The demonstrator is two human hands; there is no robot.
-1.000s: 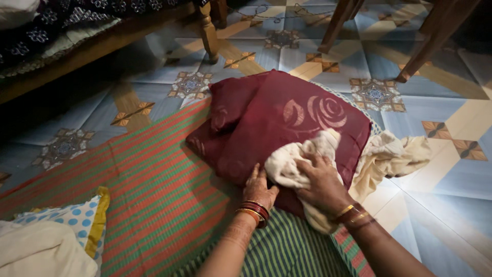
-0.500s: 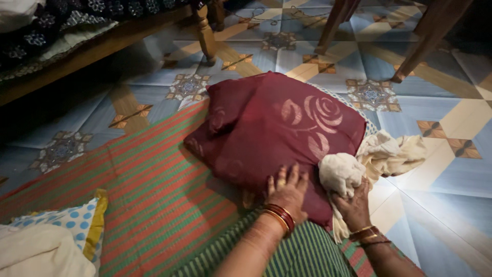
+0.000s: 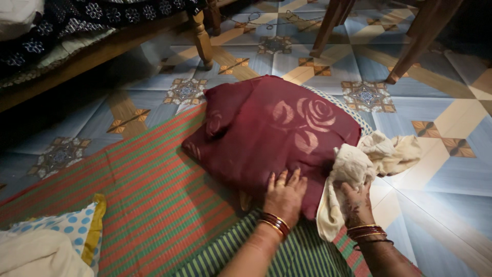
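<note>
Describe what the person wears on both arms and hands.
Both forearms are bare, without sleeves. The left hand has red and gold bangles at the wrist and a finger ring. The right hand has dark and gold bangles, with a dark pattern on its back.

1. A home, likely a bedroom: patterned blue-and-tan ceramic floor tiles (image 3: 446, 179).
2. Wooden bed frame (image 3: 102, 48) with dark floral bedding (image 3: 102, 13).
3. Red-and-green striped woven floor mat (image 3: 154, 190), turned wooden chair legs (image 3: 410, 46).

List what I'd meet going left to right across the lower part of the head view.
Blue-dotted pillow → red and green striped mat → left hand flat on the maroon rose-print cushion → right hand gripping the cream cloth → patterned floor tiles.
</note>
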